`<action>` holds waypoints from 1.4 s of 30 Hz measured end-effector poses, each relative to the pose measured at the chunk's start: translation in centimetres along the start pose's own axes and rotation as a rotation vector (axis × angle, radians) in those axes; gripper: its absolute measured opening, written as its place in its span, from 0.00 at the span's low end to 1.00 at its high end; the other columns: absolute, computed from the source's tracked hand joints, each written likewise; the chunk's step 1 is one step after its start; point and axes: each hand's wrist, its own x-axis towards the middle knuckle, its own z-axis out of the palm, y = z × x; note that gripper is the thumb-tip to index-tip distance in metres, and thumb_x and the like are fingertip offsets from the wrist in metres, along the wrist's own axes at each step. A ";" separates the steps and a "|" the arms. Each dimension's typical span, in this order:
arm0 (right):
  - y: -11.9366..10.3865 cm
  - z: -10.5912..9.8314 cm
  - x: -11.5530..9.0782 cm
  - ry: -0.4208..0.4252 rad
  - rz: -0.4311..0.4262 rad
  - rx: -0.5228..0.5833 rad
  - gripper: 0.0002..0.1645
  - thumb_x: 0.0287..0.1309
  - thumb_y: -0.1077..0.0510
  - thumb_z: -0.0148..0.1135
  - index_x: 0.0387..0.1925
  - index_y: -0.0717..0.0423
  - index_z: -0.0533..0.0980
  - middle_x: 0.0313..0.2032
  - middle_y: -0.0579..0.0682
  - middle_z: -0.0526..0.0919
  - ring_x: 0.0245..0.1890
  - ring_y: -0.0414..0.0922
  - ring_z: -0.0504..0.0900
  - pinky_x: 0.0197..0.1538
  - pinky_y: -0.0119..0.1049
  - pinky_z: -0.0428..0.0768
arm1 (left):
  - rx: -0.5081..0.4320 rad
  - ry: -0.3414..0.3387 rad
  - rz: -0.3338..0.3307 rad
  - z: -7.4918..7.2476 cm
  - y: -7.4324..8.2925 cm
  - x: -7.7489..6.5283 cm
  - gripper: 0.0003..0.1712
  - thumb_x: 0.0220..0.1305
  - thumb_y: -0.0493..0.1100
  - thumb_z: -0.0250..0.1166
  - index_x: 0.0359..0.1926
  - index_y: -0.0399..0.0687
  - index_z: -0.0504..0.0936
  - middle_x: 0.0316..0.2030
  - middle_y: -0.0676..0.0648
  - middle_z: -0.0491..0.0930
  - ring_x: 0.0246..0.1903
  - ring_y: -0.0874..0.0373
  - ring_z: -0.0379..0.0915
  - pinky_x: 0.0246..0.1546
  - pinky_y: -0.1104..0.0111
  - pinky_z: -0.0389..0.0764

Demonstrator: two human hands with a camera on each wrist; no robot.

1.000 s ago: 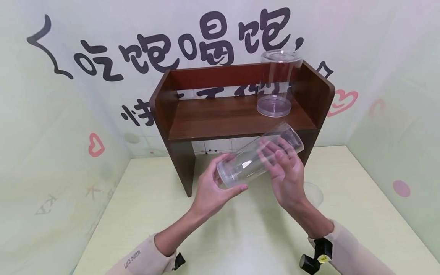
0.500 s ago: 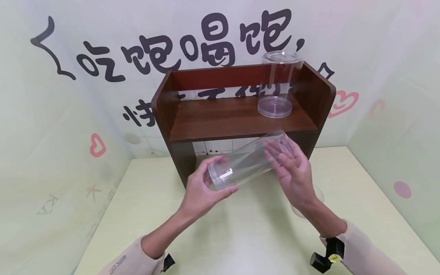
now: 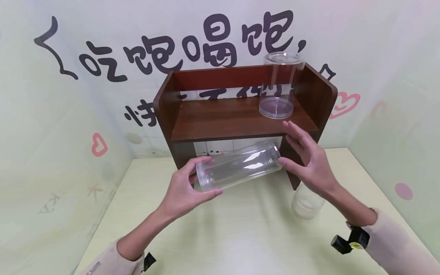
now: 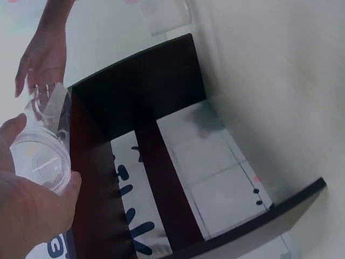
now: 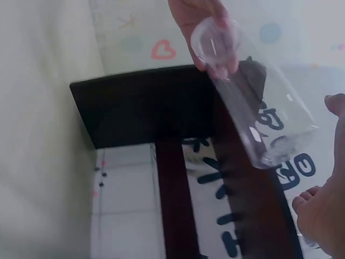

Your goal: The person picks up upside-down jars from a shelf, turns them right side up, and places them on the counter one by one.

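Observation:
My left hand [image 3: 183, 191] grips a clear cylindrical jar [image 3: 237, 164] round its ridged end, with thumb below and fingers behind. The jar is tilted nearly on its side in front of the wooden shelf [image 3: 213, 120], its far end slightly raised. At that end my right hand [image 3: 311, 162] is spread, thumb apart from the fingers. In the right wrist view, a gap shows between the right hand [image 5: 329, 210] and the jar [image 5: 269, 124]. Looking from the left wrist, the ridged round end of the jar [image 4: 46, 162] faces the camera, inside the curve of thumb and fingers.
Another clear jar [image 3: 278, 84] stands upright on the shelf's right side. A clear container [image 3: 307, 204] is on the pale table [image 3: 240, 236], below the right forearm. The shelf's side panel [image 3: 161, 103] rises at left; a lettered wall covering [image 3: 103, 30] hangs behind.
My left hand has moved left and down with the jar, which now lies flatter. My right hand has come away from behind the jar and moved right, uncovering the container on the table.

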 end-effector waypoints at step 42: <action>-1.8 -11.0 11.2 -0.266 0.096 -0.936 0.63 0.63 0.38 0.72 0.84 0.61 0.49 0.81 0.69 0.55 0.80 0.69 0.55 0.76 0.71 0.57 | 0.658 -0.353 -0.136 -4.5 -1.7 1.4 0.46 0.46 0.51 0.87 0.63 0.42 0.76 0.47 0.45 0.84 0.40 0.51 0.82 0.37 0.60 0.87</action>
